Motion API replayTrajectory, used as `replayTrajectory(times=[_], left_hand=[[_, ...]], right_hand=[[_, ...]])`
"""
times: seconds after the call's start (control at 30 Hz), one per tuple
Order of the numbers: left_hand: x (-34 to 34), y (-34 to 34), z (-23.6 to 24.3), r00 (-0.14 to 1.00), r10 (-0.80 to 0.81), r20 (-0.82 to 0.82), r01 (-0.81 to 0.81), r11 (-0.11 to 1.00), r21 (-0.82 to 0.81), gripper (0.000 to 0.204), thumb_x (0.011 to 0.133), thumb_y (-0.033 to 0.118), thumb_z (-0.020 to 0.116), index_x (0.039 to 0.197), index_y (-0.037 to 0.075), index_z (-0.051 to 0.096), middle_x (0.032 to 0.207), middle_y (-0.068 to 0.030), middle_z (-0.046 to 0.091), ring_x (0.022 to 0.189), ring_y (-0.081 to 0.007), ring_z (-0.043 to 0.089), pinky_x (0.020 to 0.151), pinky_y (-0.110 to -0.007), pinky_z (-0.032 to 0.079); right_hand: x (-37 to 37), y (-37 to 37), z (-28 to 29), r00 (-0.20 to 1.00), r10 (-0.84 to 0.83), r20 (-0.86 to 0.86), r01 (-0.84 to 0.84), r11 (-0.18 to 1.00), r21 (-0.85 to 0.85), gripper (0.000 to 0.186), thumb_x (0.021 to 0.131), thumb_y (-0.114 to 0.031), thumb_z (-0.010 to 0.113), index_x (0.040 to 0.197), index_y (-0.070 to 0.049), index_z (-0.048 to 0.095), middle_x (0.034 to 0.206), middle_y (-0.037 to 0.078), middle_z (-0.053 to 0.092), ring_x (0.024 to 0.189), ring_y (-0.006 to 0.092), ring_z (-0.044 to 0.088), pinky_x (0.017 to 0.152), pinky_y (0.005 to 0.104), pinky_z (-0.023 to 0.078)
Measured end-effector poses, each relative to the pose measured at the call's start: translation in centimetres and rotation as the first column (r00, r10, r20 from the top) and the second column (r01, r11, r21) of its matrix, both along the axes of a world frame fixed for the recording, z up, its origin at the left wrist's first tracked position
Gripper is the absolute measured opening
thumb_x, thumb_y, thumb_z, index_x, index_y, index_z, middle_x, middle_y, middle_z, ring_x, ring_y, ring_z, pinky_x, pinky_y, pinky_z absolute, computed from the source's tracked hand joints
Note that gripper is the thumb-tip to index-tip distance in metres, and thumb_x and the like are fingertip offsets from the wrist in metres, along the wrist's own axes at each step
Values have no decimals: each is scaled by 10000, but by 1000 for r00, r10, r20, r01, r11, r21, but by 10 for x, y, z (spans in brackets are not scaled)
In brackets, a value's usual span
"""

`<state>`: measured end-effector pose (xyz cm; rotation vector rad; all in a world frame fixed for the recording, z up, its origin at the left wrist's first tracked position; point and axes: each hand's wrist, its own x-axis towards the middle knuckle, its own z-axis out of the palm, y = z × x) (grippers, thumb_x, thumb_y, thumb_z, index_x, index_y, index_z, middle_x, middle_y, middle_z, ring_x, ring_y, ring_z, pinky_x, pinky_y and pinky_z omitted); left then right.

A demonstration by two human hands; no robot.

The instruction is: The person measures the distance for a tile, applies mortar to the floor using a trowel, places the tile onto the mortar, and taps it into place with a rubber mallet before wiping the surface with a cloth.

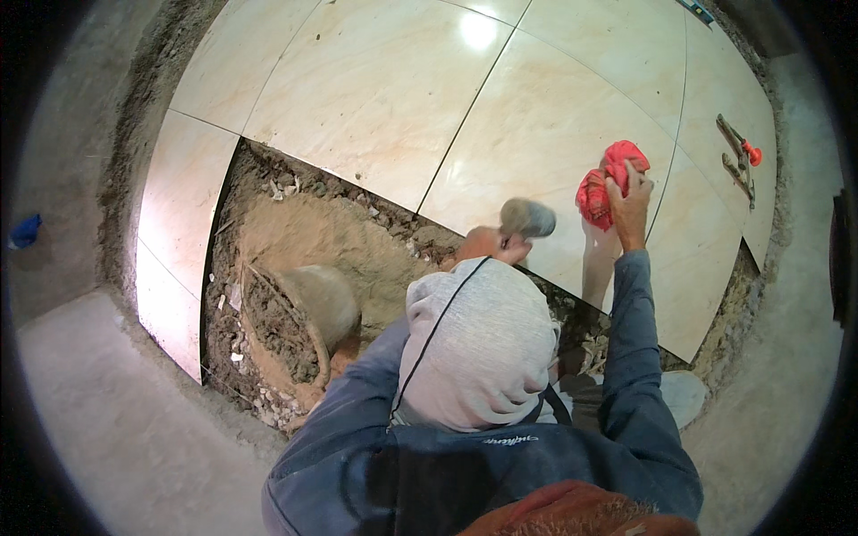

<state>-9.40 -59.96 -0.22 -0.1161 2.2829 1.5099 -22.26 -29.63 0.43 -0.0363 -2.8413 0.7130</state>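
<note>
My right hand [631,198] presses a bunched red cloth [594,198] onto a glossy cream floor tile [563,116], its fingers curled into the fabric. Left of it, my left hand [487,246] is closed round a mallet with a grey cylindrical head [527,218], just above the tile's near edge. Slight blur softens the mallet. Its handle is mostly hidden by my hand, and the left forearm is partly behind a rounded grey fabric shape, perhaps my knee [483,344].
A tilted bucket [331,304] of mortar sits at left in the untiled gap, beside a sandy bed [304,232] with rubble. A metal hand tool with a red knob [755,156] lies on the right tiles. A blue level [695,11] lies far right; a blue object [24,232] far left.
</note>
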Motion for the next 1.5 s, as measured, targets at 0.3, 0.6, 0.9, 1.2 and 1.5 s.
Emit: replayTrajectory(times=[0.3,0.6,0.9,1.2,1.5], left_hand=[[-102,56,-15,986,162,47,-168,937,308,524,946,461,593,840,-38,711,694,-192,682,669,-279,692,666,-399,526],[-168,-28,-28,942,-65,-330,-98,886,-453,543,1014,533,521,1062,27,714,1137,-183,726,960,-298,717,813,-431,568],[-199,-177,-26,945,182,-273,-326,616,-717,1042,844,589,732,1611,63,262,1680,-213,186,1566,-396,112,1269,-528,117],[-203,-199,-12,998,41,-39,-55,617,-785,1335,635,613,884,1628,62,184,1695,-203,139,1570,-390,111,1271,-513,134],[-211,-187,-2,998,33,-49,-59,647,-760,1344,636,572,903,1632,59,161,1695,-215,122,1568,-401,118,1266,-517,163]], right_hand=[[75,-72,7,990,142,22,-130,952,-277,356,1032,-217,545,1298,16,582,1175,219,579,1077,346,567,960,446,459],[94,-87,21,896,113,430,177,797,-577,302,1034,-288,563,1185,-30,520,772,17,517,614,123,520,529,309,446],[-48,-75,75,830,443,340,-383,895,-231,453,1003,-273,601,1360,-15,499,974,203,656,846,351,647,762,445,517],[-202,-287,86,604,797,-27,-795,604,45,327,1000,-285,613,1208,-50,519,976,276,673,909,475,654,735,553,503],[-308,-276,69,775,613,150,-546,533,646,388,1051,-353,509,1397,-182,546,1038,143,752,923,338,740,799,481,601]])
